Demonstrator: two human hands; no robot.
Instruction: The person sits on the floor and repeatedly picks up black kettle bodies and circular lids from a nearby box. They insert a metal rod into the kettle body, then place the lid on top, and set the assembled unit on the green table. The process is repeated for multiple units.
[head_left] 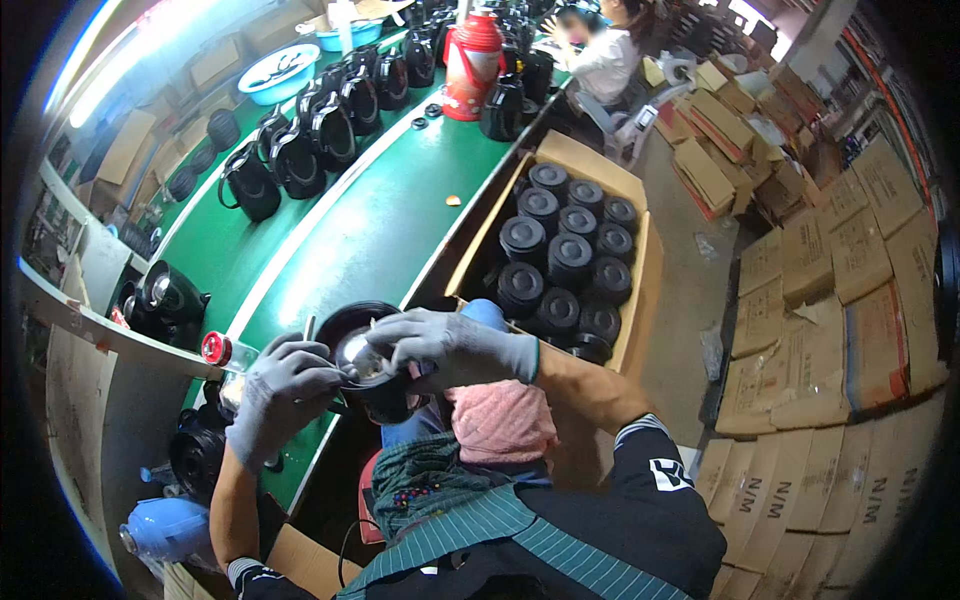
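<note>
Both of my hands wear grey gloves and meet at a black jug (380,402) above my lap, by the green table's edge. Inside its wide opening shows a shiny silver metal part (358,356). My right hand (450,345) is closed over the jug's right rim, with its fingertips by the silver part. On the left side of the opening, my left hand (285,388) pinches with bent fingers. A thin grey rod (310,327) sticks up from that grip; its lower end is hidden. Next to the left hand is a clear bottle with a red cap (216,348).
Several black jugs (298,160) line the green table (345,225), along with a red flask (472,65) and a blue basin (280,75). At my right, a carton (640,270) holds black cylindrical parts. Stacked cartons (800,350) stand beyond. Another person (605,60) sits farther up.
</note>
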